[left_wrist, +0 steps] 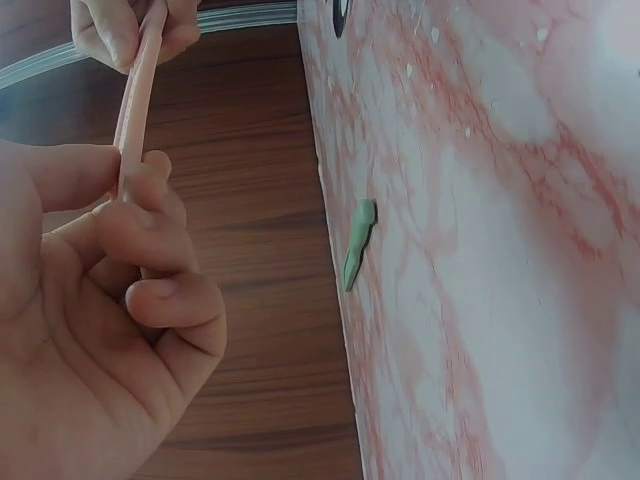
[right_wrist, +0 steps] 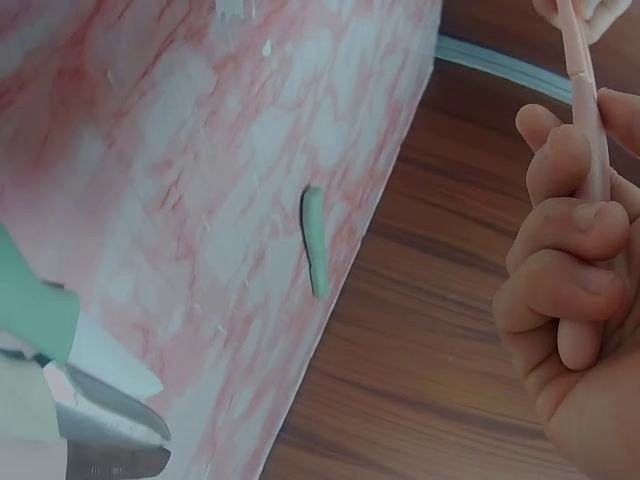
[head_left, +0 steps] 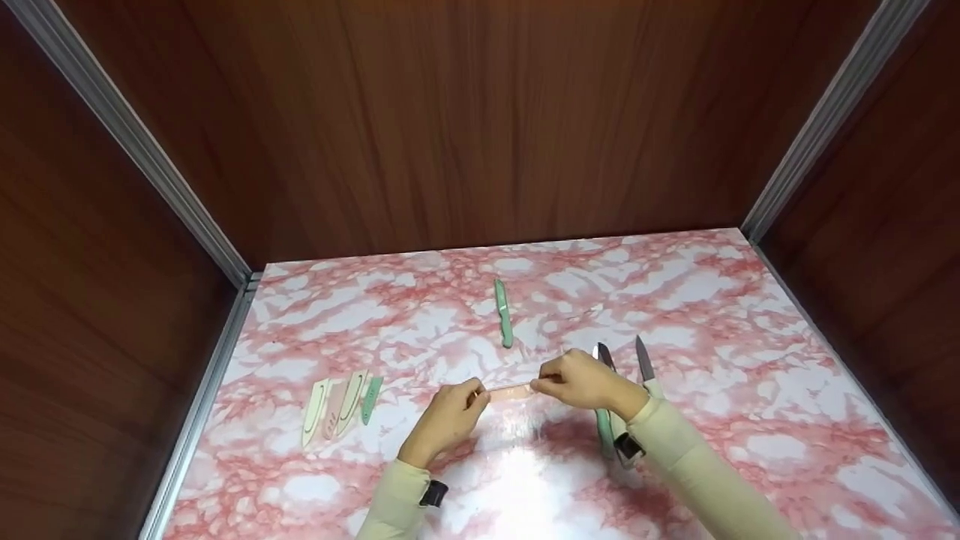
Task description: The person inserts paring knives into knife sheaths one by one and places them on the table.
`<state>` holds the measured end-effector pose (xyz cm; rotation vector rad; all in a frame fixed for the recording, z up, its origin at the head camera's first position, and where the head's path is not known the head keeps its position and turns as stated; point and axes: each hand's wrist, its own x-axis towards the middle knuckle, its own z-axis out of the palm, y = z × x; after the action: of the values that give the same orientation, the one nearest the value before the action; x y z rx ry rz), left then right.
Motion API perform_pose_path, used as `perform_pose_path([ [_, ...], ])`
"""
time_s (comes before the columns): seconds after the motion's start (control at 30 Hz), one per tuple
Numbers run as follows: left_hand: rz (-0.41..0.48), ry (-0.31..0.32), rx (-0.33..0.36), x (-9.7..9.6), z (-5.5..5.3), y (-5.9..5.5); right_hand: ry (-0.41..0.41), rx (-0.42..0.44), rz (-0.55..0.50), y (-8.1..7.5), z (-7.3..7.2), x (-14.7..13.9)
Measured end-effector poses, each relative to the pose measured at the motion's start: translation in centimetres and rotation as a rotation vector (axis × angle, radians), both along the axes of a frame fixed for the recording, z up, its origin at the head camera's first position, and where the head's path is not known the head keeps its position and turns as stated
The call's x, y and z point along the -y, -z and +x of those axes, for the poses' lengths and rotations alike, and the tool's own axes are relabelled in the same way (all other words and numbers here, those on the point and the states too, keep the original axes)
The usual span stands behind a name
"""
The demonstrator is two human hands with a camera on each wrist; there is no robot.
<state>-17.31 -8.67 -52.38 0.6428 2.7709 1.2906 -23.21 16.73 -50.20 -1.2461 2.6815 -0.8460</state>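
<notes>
A slim pink knife in its pink blade cover [head_left: 510, 392] spans the gap between the hands, held over the table. My left hand [head_left: 448, 416] pinches the cover end between thumb and fingers. At the other end, my right hand [head_left: 585, 381] grips the handle, its fingers curled round it in the right wrist view. A seam between cover and handle shows on the pink knife [right_wrist: 583, 75] there. Beyond the hands lies a green knife [head_left: 503, 313] with its blade in a green cover.
Several blade covers [head_left: 335, 411] in cream, pink and green lie side by side at the left. Under and beside the right forearm lie several bare-bladed knives [head_left: 643, 360], partly hidden by the arm. Brown wood-grain panels [head_left: 495, 127] wall in the marbled table [head_left: 300, 300].
</notes>
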Motion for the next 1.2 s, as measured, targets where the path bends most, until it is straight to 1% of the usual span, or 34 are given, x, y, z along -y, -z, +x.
perform_pose_path([
  [0.17,-0.002,0.003,0.003,0.8,-0.2,0.1,0.025,0.03,0.011,-0.3,-0.5,-0.2],
  [0.23,-0.006,-0.001,-0.009,1.2,-0.3,0.2,0.037,0.041,0.015,-0.5,-0.8,-0.3],
  [0.37,-0.02,-0.032,-0.021,2.0,-0.4,0.5,0.082,0.078,0.004,-0.6,-1.6,-0.8],
  [0.57,-0.077,-0.065,-0.014,2.8,-0.2,0.7,0.234,0.104,-0.008,-0.1,-3.1,-1.5],
  [0.67,-0.123,-0.07,-0.015,3.2,-0.1,0.9,0.311,0.122,-0.011,0.4,-3.9,-1.6],
  [0.77,-0.162,-0.071,-0.014,3.8,0.2,1.1,0.374,0.119,-0.012,1.0,-4.6,-1.6],
  [0.93,-0.226,-0.099,-0.031,4.7,0.4,1.7,0.434,0.084,-0.008,2.3,-5.7,-1.3],
  [1.07,-0.255,-0.129,-0.009,5.6,0.8,2.3,0.492,0.086,0.0,3.0,-6.3,-0.8],
  [1.2,-0.26,-0.157,0.014,6.6,1.1,2.8,0.582,0.094,0.008,3.3,-7.0,-0.5],
])
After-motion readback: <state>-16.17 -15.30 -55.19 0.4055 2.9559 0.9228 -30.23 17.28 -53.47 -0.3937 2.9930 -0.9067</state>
